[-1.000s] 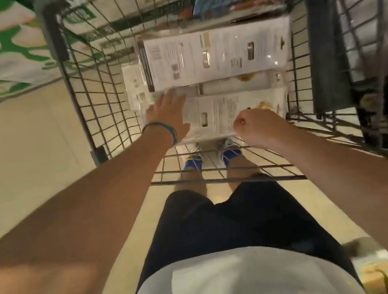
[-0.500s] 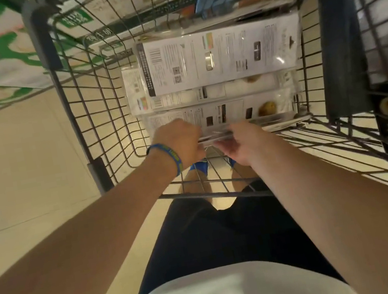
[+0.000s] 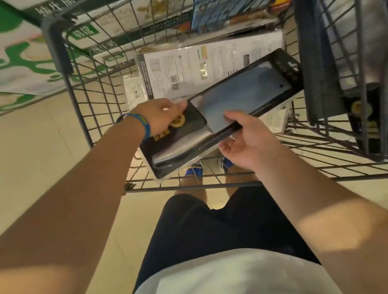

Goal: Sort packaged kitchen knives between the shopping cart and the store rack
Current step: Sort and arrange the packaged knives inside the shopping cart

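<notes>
One black packaged knife hangs mid-frame above the shopping cart; the left hand pinches its handle end and the right hand grips its lower edge. White packages lie in the cart, so most sorting seems left to do.

Warm, fairly bright indoor light, bright patches with hard shadow edges on left forearm and right forearm, dull glare on knife package window, heavy fisheye bending cart wires near edges, right side dark and smeared, overall slightly soft.
</notes>
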Demonstrator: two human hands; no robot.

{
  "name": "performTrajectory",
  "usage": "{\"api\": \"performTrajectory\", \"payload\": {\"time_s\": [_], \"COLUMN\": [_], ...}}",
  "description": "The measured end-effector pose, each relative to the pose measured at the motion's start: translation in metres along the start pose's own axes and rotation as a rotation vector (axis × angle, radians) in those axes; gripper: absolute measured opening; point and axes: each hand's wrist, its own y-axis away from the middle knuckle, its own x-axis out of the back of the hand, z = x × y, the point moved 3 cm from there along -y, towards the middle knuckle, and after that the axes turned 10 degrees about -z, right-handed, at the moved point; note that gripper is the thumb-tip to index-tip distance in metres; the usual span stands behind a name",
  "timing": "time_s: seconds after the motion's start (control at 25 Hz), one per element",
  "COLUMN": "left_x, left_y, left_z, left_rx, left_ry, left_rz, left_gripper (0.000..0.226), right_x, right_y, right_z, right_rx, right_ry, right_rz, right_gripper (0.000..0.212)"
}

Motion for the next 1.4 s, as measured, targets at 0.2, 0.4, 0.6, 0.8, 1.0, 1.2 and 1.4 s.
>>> {"api": "performTrajectory", "payload": {"time_s": [0.2, 0.4, 0.6, 0.8, 1.0, 1.2, 1.4], "left_x": [-0.007, -0.042, -0.037, -0.007, -0.002, -0.027, -0.061], "left_y": [0.053, 0.108, 0.149, 0.173, 0.191, 0.184, 0.161], "left_z": [0.005, 0.011, 0.027, 0.085, 0.181, 0.256, 0.271], "left_rx": [-0.095, -0.072, -0.134, -0.282, -0.264, -0.287, -0.172], "left_ry": [0.339, 0.691, 1.057, 1.271, 1.174, 0.742, 0.413], "left_rz": [0.083, 0.254, 0.216, 0.3, 0.339, 0.228, 0.212], "left_gripper": [0.053, 0.055, 0.081, 0.074, 0.075, 0.064, 0.03], "right_x": [-0.024, -0.052, -0.052, -0.044, -0.02, 0.058, 0.109], "right_y": [0.013, 0.045, 0.113, 0.185, 0.241, 0.293, 0.321], "right_z": [0.009, 0.005, -0.026, -0.057, -0.107, -0.168, -0.22], "right_rx": [0.116, 0.213, 0.35, 0.646, 0.866, 1.082, 1.306], "right_ry": [0.021, 0.515, 0.88, 1.047, 0.858, 0.885, 1.088], "right_rz": [-0.131, 0.05, -0.137, -0.135, -0.087, 0.137, 0.522], "right_gripper": [0.033, 0.029, 0.042, 0.019, 0.027, 0.027, 0.026]}}
